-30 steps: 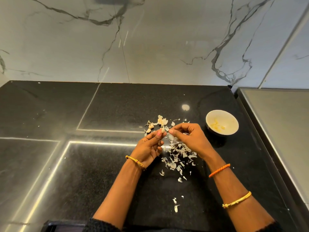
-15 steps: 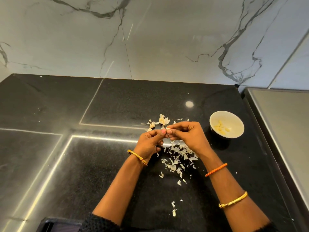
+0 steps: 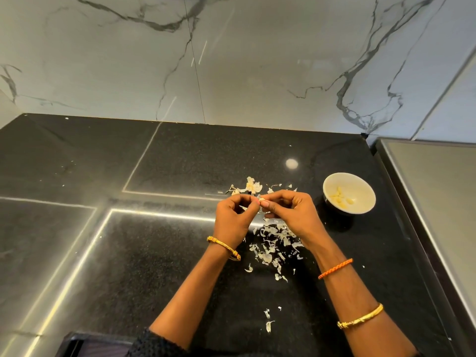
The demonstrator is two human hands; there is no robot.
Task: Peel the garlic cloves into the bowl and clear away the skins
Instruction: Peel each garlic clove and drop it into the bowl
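Garlic clove (image 3: 262, 200) between both hands, skins (image 3: 273, 243) beneath, bowl (image 3: 360, 210) right.

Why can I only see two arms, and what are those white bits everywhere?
The camera sits on the person's head and looks down, so you see only their arms. There is no machine here. The left hand and the right hand pinch one small garlic clove between them, over a black counter. The white bits are papery garlic skins, scattered under and behind the hands. The white bowl on the right holds peeled cloves. The wall behind is grey marble.
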